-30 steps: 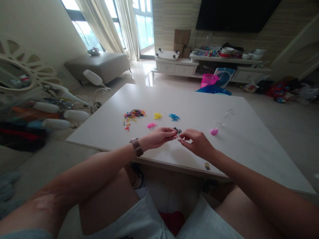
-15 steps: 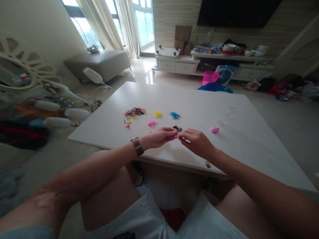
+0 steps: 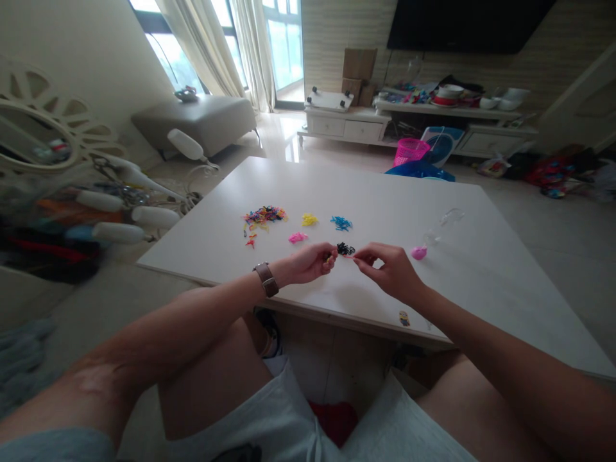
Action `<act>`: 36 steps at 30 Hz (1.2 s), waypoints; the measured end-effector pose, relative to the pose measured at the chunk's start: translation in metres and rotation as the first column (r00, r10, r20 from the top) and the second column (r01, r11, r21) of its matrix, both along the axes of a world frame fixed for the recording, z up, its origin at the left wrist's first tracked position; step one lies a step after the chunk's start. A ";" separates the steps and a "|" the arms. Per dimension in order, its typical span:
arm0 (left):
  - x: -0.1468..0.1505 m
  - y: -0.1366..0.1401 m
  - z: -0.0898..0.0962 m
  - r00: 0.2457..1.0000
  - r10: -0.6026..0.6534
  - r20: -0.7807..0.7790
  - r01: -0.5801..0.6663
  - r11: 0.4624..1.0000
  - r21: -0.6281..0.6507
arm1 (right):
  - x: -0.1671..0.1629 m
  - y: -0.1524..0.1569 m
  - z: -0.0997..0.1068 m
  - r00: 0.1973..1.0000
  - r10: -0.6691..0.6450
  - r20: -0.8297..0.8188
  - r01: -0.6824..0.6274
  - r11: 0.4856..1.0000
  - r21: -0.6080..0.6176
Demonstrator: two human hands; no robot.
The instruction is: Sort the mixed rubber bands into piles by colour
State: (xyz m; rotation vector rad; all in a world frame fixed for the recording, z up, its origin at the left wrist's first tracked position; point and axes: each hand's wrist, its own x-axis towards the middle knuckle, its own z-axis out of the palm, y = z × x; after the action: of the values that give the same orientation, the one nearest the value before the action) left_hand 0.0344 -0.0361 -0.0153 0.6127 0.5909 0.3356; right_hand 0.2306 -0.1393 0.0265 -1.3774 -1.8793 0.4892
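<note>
My left hand [image 3: 318, 262], a watch [image 3: 266, 280] on its wrist, is curled closed over the near side of the table; what lies inside its fingers is too small to make out. To its right, my right hand [image 3: 389, 266] pinches a thin red elastic band [image 3: 348, 256] that points toward the left hand. Just behind the fingertips sits a pile of black bands [image 3: 345, 248]. Further piles lie sorted by colour: pink bands [image 3: 297, 237], yellow bands [image 3: 309, 219] and blue bands [image 3: 341, 222]. A mixed pile [image 3: 265, 215] is at the left, with a few red bands [image 3: 251, 241] before it.
The white table [image 3: 481, 282] also carries a pink round object [image 3: 418, 253], a clear plastic piece [image 3: 451, 216] and a small yellow cartoon figure [image 3: 403, 318] at the near edge. Lamp arms [image 3: 156, 217] stand off the left edge. A pink basket [image 3: 410, 151] is beyond the far edge.
My hands have moved apart from touching, the right one shifting right with the red band between its fingertips. The left fingers have curled inward. The view has shifted slightly.
</note>
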 end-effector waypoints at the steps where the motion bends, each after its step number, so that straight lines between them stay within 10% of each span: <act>1: 0.001 -0.001 0.001 1.000 -0.014 0.001 0.014 0.999 0.037 | 0.000 0.000 0.000 1.000 -0.010 -0.022 0.010 1.000 -0.011; 14: 0.005 -0.012 0.006 0.989 0.112 -0.093 -0.037 0.811 0.584 | 0.004 0.006 -0.002 0.973 -0.111 -0.203 0.075 0.981 -0.178; 36: -0.014 0.018 0.017 0.960 0.278 -0.017 -0.215 0.777 0.592 | 0.030 0.021 0.002 0.920 -0.196 -0.340 0.132 0.971 -0.200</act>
State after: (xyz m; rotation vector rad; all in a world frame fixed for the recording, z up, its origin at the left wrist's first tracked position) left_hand 0.0207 -0.0180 0.0016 1.1613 0.6721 0.7572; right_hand 0.2604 -0.1181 0.0283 -1.4330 -1.4391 0.7772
